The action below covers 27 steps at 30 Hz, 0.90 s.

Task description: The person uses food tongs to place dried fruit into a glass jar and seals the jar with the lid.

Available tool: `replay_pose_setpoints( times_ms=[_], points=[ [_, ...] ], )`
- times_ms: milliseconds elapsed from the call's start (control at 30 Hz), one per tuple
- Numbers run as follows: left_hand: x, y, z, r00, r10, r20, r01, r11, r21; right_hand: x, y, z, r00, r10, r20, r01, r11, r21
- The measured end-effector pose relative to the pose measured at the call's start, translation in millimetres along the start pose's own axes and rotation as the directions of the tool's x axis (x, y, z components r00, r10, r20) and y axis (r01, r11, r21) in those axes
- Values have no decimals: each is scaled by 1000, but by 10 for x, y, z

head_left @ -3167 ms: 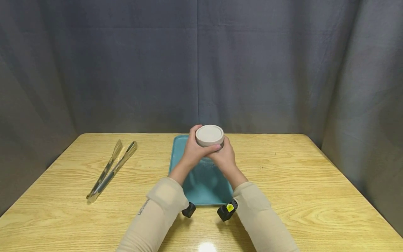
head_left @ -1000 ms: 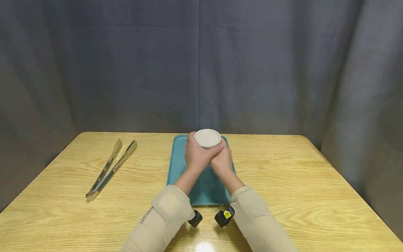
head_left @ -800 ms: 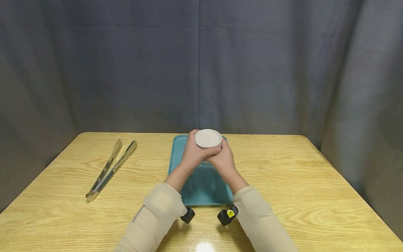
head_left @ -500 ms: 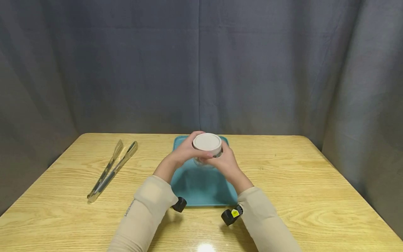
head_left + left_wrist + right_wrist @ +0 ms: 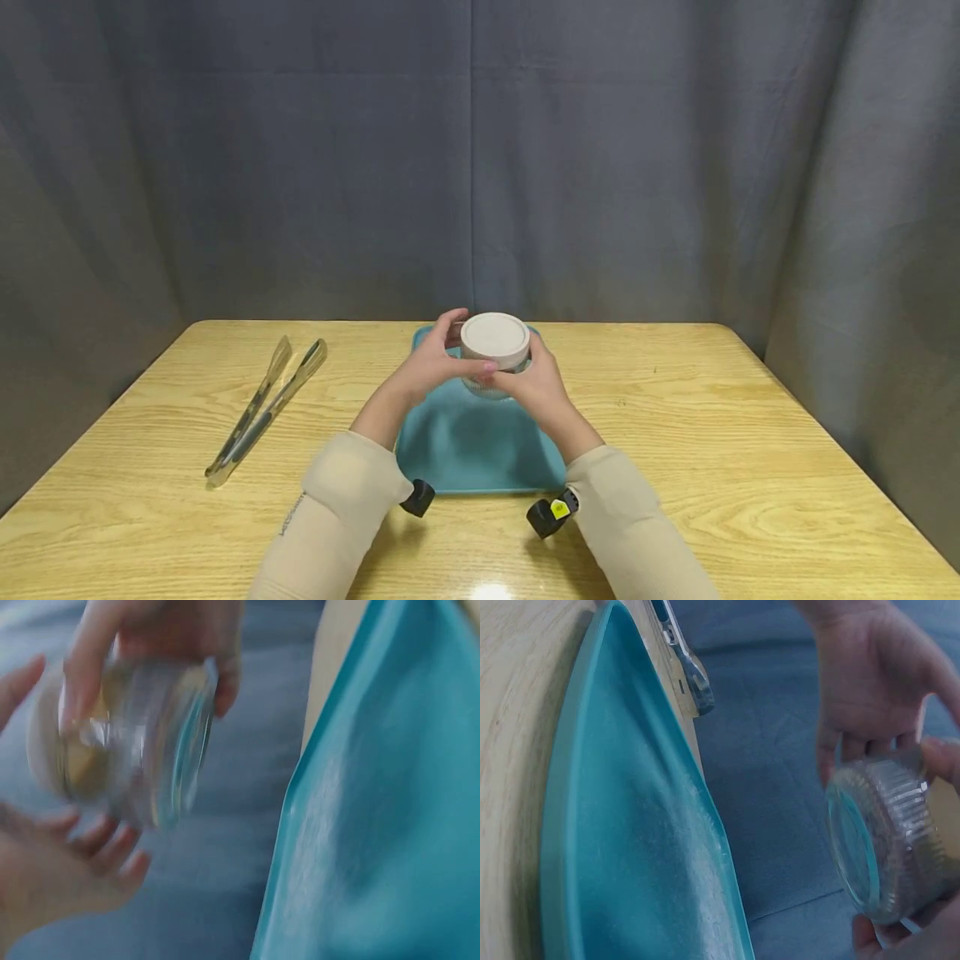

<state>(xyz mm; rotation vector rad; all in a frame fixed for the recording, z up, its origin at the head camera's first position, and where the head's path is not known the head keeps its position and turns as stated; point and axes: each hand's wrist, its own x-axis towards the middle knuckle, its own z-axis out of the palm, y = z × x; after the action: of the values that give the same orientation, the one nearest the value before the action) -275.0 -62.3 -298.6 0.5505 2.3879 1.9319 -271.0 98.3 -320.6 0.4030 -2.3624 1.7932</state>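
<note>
A ribbed clear glass jar (image 5: 885, 832) with a pale round lid (image 5: 495, 335) is held up over a teal tray (image 5: 480, 467). Yellowish pieces show blurrily through the glass in the left wrist view. My right hand (image 5: 542, 387) grips the jar's side, thumb and fingers wrapped around it. On the opposite side my left hand (image 5: 426, 368) is spread, with its fingers (image 5: 112, 855) straightened and apart from the jar. In the head view the left thumb overlaps the right thumb in front of the lid; whether they touch I cannot tell.
Metal tongs (image 5: 266, 412) lie slanted on the wooden table (image 5: 750, 450), left of the tray. Dark grey curtains (image 5: 480, 167) stand behind the table and at both sides. A black wrist camera (image 5: 417, 497) hangs by the left sleeve, another black camera (image 5: 547, 517) by the right.
Earlier both hands were wrapped tightly around the lidded jar. The left hand has since loosened, spread its fingers and swung left, while the right hand keeps hold of the jar.
</note>
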Motion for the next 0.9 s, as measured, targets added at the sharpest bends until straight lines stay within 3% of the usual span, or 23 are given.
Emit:
replay_pose_setpoints(
  times_ms=[100,233,300,400,500,567,633,767,900],
  points=[
    [-46,48,172,985,47,-166,-32,995,91,32,4,23,996,-43,-79,39,998,-49],
    [-46,46,402,937,110,-332,-40,977,211,61,38,77,969,-163,-188,134,978,-161],
    [-32,35,491,910,113,-399,-10,968,251,60,49,112,952,-204,-229,152,963,-224],
    [-11,40,582,867,94,-489,38,967,254,46,43,160,939,-204,-278,126,953,-276],
    [16,42,609,846,102,-523,43,965,258,42,26,179,933,-191,-304,101,952,-289],
    [32,32,591,850,125,-512,12,966,256,38,13,167,938,-175,-301,93,959,-269],
    [46,10,551,868,145,-475,-33,972,235,39,7,141,952,-144,-271,84,972,-221],
    [61,-27,433,925,141,-353,-107,988,113,32,4,82,983,-71,-170,57,995,-86],
    [76,-26,303,974,75,-214,-78,997,-4,22,-4,40,996,-38,-82,38,999,0]
  ],
)
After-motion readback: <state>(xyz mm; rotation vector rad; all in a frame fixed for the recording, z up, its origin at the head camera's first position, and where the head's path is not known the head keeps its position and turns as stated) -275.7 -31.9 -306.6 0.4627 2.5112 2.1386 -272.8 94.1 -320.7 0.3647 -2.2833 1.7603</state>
